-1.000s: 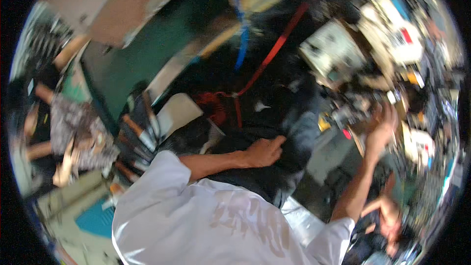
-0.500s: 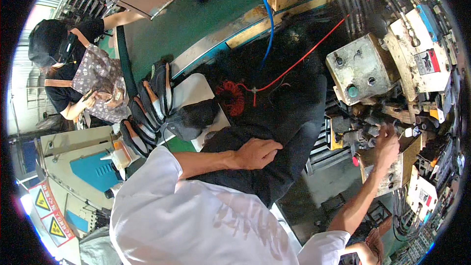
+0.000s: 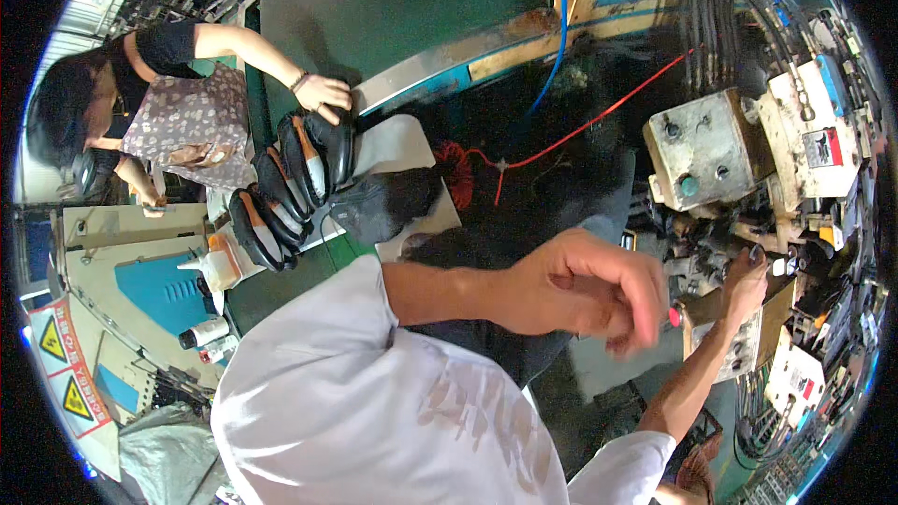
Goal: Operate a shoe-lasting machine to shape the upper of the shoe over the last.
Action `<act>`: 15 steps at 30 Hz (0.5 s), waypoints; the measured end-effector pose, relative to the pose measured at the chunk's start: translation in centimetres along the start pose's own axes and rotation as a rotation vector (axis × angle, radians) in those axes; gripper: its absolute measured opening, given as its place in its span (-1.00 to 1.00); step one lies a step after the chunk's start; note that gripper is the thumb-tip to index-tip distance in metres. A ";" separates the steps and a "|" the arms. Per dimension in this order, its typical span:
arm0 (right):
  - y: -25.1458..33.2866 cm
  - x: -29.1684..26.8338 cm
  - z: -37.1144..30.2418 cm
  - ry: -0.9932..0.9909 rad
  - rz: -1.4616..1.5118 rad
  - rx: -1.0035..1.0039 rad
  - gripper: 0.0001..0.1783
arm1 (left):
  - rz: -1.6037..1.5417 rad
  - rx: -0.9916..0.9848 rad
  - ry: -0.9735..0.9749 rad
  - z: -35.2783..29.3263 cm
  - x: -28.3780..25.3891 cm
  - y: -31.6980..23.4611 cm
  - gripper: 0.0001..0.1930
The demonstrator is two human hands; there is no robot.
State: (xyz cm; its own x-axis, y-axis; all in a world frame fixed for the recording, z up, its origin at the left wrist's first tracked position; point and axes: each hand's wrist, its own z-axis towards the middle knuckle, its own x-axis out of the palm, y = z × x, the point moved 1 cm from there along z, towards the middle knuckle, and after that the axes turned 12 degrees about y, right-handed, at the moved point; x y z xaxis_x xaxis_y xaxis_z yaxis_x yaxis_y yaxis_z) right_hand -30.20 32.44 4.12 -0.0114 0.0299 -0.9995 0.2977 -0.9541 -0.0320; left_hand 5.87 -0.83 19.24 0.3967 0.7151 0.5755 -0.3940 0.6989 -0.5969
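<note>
My left hand [image 3: 599, 295] hangs in mid-air above my dark trousers, between my lap and the machine on the right. Its fingers are loosely bent and a little blurred, and nothing shows in them. At the machine, my right hand [image 3: 745, 288] has its fingers closed around a small dark part, whose kind I cannot make out. Dark metal machine parts [image 3: 692, 257] lie just left of that hand. Below it stands a cream metal box [image 3: 739, 348] with a red button [image 3: 674, 317] on its left side.
A worn control box [image 3: 702, 154] with a green button stands at the upper right, near black hoses [image 3: 720, 19]. Several black shoe-like pieces [image 3: 304, 164] line the bench at left, beside a black cloth-like bundle [image 3: 388, 206]. A co-worker's hand [image 3: 323, 93] touches them. A red coiled hose [image 3: 456, 173] hangs behind.
My left hand has risen off my lap and moved right toward the machine. My right hand stays at the machine. The co-worker's hand has come down onto the black pieces.
</note>
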 end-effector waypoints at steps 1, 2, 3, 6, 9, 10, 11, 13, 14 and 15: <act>0.0 -0.1 0.5 0.055 -0.047 0.051 -0.41 | 0.009 0.011 0.117 0.7 0.4 -3.0 -0.76; 0.1 -0.4 0.8 0.100 -0.098 0.104 -0.41 | -0.077 0.153 0.218 1.5 0.8 -4.6 -0.71; 0.1 -0.6 0.4 0.106 -0.125 0.106 -0.41 | -0.089 0.222 0.237 1.1 1.4 -6.0 -0.69; 2.2 -0.9 1.5 0.111 -0.029 0.093 -0.44 | -0.323 0.422 0.160 -1.4 3.8 -7.5 -0.80; 1.4 -1.5 0.4 0.055 -0.090 0.071 -0.37 | -0.531 0.632 -0.147 -3.2 6.4 -8.5 -0.75; 2.0 -1.3 0.7 0.044 -0.066 0.003 -0.28 | -0.518 0.763 -0.250 -2.8 6.1 -9.9 -0.76; 2.6 -1.1 1.3 0.054 -0.072 -0.022 -0.28 | -0.506 0.781 -0.268 -3.2 4.4 -11.6 -0.76; 1.0 -0.7 1.4 0.060 -0.199 0.182 -0.21 | -0.384 0.281 0.285 -3.9 -1.1 -16.0 -0.77; -0.3 -0.4 2.3 0.033 -0.171 0.061 -0.18 | -0.457 0.292 0.304 -4.3 -1.0 -15.9 -0.77; -2.2 -0.3 2.6 0.033 -0.246 0.058 -0.22 | -0.537 0.311 0.394 -4.4 -2.0 -15.7 -0.75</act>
State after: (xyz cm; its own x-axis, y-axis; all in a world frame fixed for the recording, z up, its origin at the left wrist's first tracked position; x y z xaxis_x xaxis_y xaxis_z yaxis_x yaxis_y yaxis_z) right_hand -33.31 33.73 4.48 -0.0451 0.2723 -0.9612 0.2343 -0.9324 -0.2751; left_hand 14.94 -13.29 24.97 0.8469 0.2574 0.4652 -0.2551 0.9644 -0.0691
